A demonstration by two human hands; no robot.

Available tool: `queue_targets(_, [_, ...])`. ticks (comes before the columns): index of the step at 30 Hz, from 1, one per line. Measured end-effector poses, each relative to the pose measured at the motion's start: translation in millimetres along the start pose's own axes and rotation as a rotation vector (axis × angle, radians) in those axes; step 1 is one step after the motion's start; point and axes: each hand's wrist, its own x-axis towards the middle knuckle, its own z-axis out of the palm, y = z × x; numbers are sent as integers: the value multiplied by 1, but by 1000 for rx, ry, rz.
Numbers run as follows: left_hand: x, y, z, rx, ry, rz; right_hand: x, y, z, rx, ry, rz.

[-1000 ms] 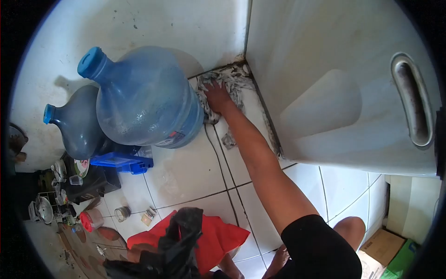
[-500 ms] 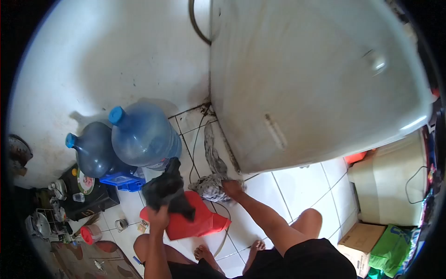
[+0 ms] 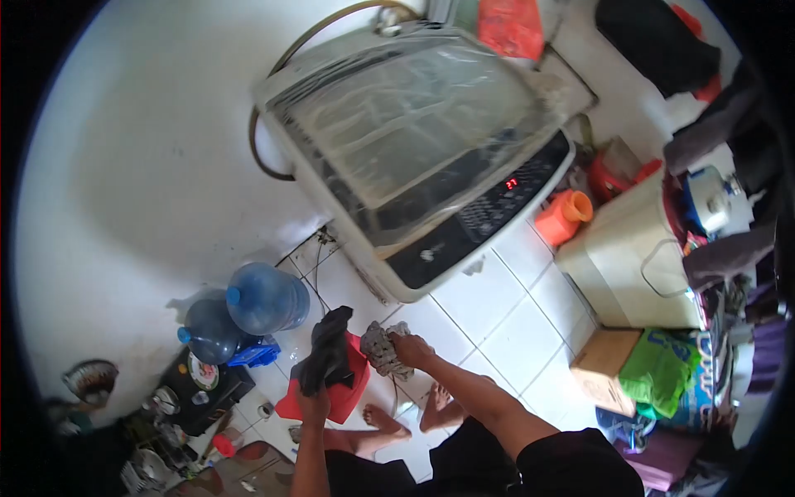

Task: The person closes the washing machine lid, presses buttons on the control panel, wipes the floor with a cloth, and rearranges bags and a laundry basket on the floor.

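My left hand (image 3: 313,407) is closed around a black cloth (image 3: 330,352), which stands up crumpled above the fingers. Directly behind that cloth spreads a red piece of material (image 3: 354,383); whether the same hand also grips it I cannot tell. A bunched grey patterned cloth (image 3: 381,348) is in my right hand (image 3: 412,351), whose fingers are closed on it over the white floor tiles. Both hands are low in front of my bare feet (image 3: 385,422), in front of the washing machine (image 3: 414,286).
The washing machine's lid is down and its panel shows red digits. Left stand two blue water bottles (image 3: 269,298) (image 3: 211,331) beside a blue crate (image 3: 257,352). Right are an orange container (image 3: 563,217), a cream cabinet (image 3: 625,265), a cardboard box (image 3: 604,369) and a green bag (image 3: 662,373).
The view has shifted back and up, showing the washing machine's top. The grey cloth, earlier trailing along the floor, is now gathered up in my right hand. The black cloth stays in my left.
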Motion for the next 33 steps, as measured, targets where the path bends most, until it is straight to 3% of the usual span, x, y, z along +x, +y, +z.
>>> queue_targets(1, [-14,9,-12,-17,-8,-58,-18,-1,-3,27,8,26])
queue_targets(3, [-21,45,-40,-43,4,-167,-35,15,6,25,314,-231])
queue_targets(4, [-27,60,-51,-47,-29,-155,-48,14,-2,42,328,-202])
queue_targets(6, [-50,75,-76,286,75,-142,-75,6,-23,-86,287,-95])
queue_targets(8, [-55,95,-114,305,0,-141,-113,-18,-69,-157,169,-53])
queue_targets(11, [-34,160,-162,345,0,-304,-135,-25,-93,-112,46,16])
queue_targets(14, [-21,185,-191,347,100,-284,-155,-33,-113,0,8,72])
queue_targets(16, [-13,204,-206,211,239,-393,-197,-61,-149,130,-65,189])
queue_targets(20, [0,246,-216,184,292,-335,-230,-27,-140,129,-79,150])
queue_targets(25, [3,270,-218,133,397,-306,-337,73,-152,260,133,139])
queue_targets(26, [1,270,-217,133,409,-306,-369,80,-178,182,7,171])
queue_targets(27, [-2,271,-216,121,417,-309,-394,104,-181,134,33,212])
queue_targets(29, [1,277,-214,110,441,-303,-436,160,-174,309,116,469])
queue_targets(30, [2,286,-212,112,438,-314,-454,211,-152,324,149,462])
queue_targets(31, [3,292,-210,115,437,-326,-476,229,-150,541,245,614])
queue_targets(32, [7,296,-207,121,449,-325,-499,305,-104,-237,349,209])
queue_targets(33, [12,300,-203,121,450,-311,-521,327,-92,372,454,373])
